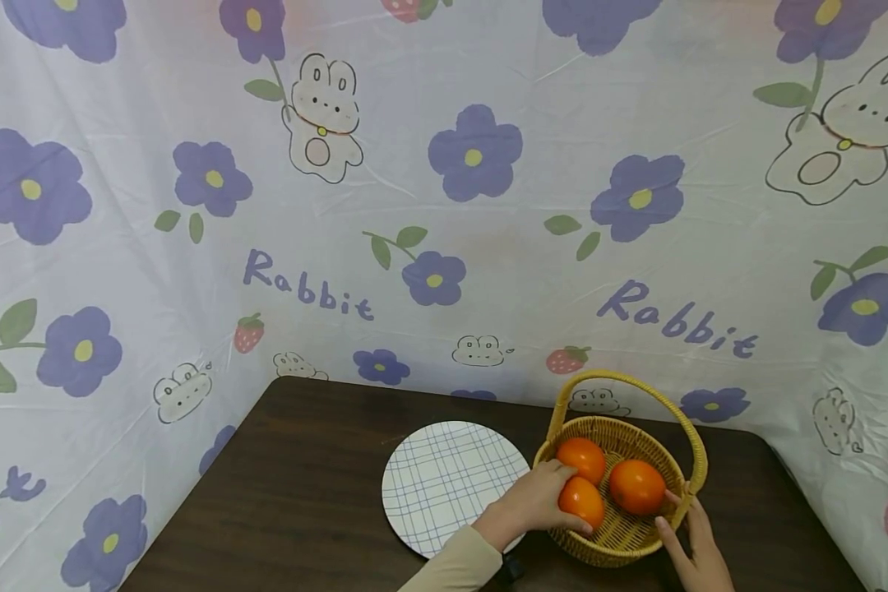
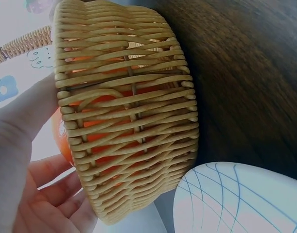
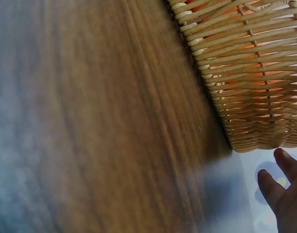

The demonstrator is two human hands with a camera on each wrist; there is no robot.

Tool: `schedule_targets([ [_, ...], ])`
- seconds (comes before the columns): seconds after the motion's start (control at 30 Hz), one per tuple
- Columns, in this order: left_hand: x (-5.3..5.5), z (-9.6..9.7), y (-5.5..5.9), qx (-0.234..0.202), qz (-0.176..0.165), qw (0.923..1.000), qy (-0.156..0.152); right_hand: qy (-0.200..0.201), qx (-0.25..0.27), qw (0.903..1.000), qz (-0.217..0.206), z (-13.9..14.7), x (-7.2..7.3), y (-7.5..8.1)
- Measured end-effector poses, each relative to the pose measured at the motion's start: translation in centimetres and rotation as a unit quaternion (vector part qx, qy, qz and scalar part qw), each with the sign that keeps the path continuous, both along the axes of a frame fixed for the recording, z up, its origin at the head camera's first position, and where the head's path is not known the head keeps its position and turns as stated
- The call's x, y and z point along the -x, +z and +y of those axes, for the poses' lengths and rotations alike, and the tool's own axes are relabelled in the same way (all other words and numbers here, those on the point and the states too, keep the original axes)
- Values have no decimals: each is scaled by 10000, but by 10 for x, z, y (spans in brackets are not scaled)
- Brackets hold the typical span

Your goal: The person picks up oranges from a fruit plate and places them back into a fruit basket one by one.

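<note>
A round yellow wicker basket (image 1: pixel 610 559) with a tall hoop handle stands on the dark table. Inside it lie three oranges: one at the back left (image 1: pixel 581 459), one on the right (image 1: pixel 637 487) and one at the front left (image 1: pixel 583 503). My left hand (image 1: pixel 534 498) reaches over the left rim and grips the front-left orange, thumb on the near side and fingers on the far side. At the right rim, my right hand (image 1: pixel 699 547) touches the basket with spread, fairly straight fingers. The left wrist view shows orange skin through the weave, partly hidden by it.
Left of the basket lies a round white plate (image 1: pixel 444 477) with a blue grid pattern, its near edge partly covered by my left forearm. A small dark object (image 1: pixel 513 567) shows beside the sleeve. Behind the table (image 1: pixel 289 493) hangs a white cloth with flowers and rabbits.
</note>
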State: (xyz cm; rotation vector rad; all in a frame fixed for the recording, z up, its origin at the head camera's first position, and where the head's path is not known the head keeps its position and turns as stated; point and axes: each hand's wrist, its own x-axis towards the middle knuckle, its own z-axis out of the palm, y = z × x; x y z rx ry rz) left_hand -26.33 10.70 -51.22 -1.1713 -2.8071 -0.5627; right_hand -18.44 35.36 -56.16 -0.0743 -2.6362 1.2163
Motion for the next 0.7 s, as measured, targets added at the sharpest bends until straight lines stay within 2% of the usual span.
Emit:
schedule_targets([
  [0.3,-1,-3,-2,-143,136,9997,-114,-76,-27,9998,-196,-1,-1,3],
  [0.6,-3,-8,-6,-433,-9,9989,-181,-198,120,9980,-580,-3,-5,7],
  [0.7,-5,-10,-8,-546,-1,9983,-222,-264,138,9979,-569,-4,-7,7],
])
